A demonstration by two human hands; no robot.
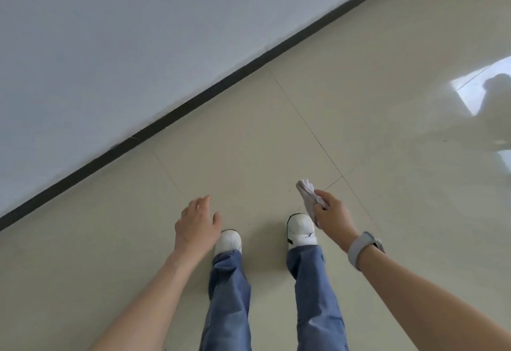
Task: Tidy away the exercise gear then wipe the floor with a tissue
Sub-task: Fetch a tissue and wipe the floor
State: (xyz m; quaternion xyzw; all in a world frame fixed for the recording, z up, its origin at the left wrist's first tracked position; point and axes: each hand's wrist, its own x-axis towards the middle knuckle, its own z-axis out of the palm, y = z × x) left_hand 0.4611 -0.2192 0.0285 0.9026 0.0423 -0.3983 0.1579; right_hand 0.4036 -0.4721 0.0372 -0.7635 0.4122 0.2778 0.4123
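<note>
I am standing and looking down at a beige tiled floor (pixel 345 107). My right hand (pixel 330 214) is shut on a crumpled white tissue (pixel 308 194), held in the air above my right shoe. My left hand (pixel 197 223) hangs over my left shoe with its fingers loosely apart and nothing in it. No exercise gear is in view.
A white wall (pixel 124 46) with a black skirting board (pixel 221 85) runs diagonally from lower left to upper right. My two white shoes (pixel 229 241) and blue jeans stand below the hands. A bright window reflection (pixel 481 85) shines on the floor at the right.
</note>
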